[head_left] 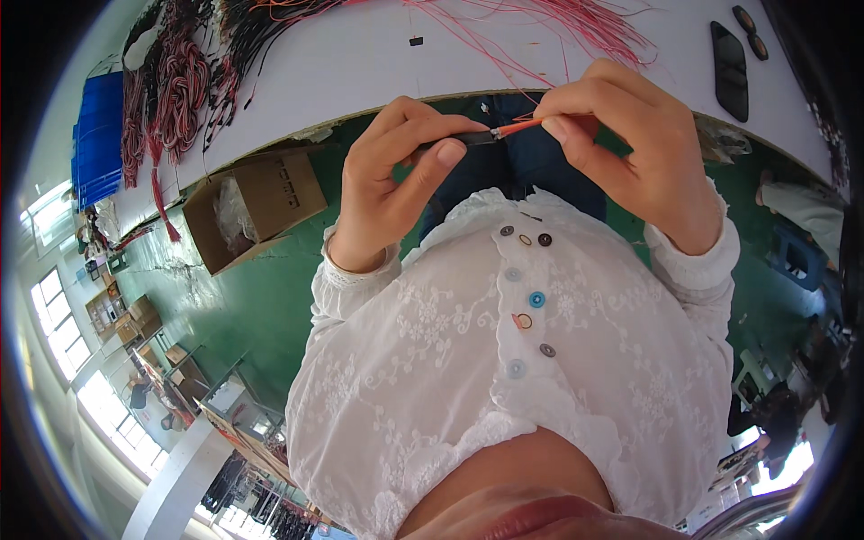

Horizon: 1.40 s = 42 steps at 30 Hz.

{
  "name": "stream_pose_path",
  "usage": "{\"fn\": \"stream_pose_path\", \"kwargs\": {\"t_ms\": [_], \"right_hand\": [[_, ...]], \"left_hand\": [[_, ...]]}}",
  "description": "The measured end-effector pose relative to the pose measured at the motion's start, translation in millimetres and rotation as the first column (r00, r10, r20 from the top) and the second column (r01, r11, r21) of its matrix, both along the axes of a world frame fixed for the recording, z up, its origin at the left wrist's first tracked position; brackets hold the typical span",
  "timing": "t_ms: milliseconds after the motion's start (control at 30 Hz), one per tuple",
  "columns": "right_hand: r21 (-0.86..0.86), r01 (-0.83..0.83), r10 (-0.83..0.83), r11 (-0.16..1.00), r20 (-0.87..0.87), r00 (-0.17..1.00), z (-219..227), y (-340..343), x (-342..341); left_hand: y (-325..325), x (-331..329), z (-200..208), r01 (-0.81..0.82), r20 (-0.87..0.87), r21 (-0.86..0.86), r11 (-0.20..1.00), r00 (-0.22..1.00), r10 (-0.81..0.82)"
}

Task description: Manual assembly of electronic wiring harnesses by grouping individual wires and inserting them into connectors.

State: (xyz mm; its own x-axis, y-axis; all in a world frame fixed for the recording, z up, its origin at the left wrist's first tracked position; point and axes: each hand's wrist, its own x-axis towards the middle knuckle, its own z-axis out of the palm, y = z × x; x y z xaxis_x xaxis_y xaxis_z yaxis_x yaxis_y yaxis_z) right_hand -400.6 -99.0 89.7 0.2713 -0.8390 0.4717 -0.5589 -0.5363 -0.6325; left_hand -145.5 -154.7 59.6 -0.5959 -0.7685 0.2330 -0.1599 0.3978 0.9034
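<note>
Both hands are raised close together just off the near edge of the white table (337, 67). In my left hand (389, 175), thumb and fingers pinch a slim black piece (475, 139), perhaps a connector housing. My right hand (634, 135) is closed on an orange-red wire (520, 128) between thumb and forefinger. The wire's pale, metallic-looking end meets the tip of the black piece; whether it is inserted or only touching, I cannot tell. Beyond the hands, loose pink-red wires (576, 31) spread over the table. A small black block (416, 41) lies near them.
Bundled red-and-black cables (183, 99) hang over the table's left side beside blue sheets (97, 135). Below stands an open cardboard box (286, 193) with clear plastic inside. A black phone-like slab (730, 72) lies at the right. A blue stool (796, 258) stands on the green floor.
</note>
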Motion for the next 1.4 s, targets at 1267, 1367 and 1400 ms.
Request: {"fn": "stream_pose_path", "kwargs": {"t_ms": [1267,1367,1400], "right_hand": [[-0.07,0.253,-0.24,0.965,0.152,0.959,-22,19,29],[-0.107,0.254,-0.238,0.961,0.145,0.96,-24,18,28],[-0.105,0.253,-0.237,0.962,0.145,0.961,-25,17,28]], "left_hand": [[9,-13,-8,-0.06,-0.093,-0.067,0.996,0.994,0.053],[9,-13,-8,-0.061,-0.078,-0.074,0.995,0.995,0.056],[9,-13,-8,-0.066,-0.076,-0.072,0.995,0.995,0.06]]}}
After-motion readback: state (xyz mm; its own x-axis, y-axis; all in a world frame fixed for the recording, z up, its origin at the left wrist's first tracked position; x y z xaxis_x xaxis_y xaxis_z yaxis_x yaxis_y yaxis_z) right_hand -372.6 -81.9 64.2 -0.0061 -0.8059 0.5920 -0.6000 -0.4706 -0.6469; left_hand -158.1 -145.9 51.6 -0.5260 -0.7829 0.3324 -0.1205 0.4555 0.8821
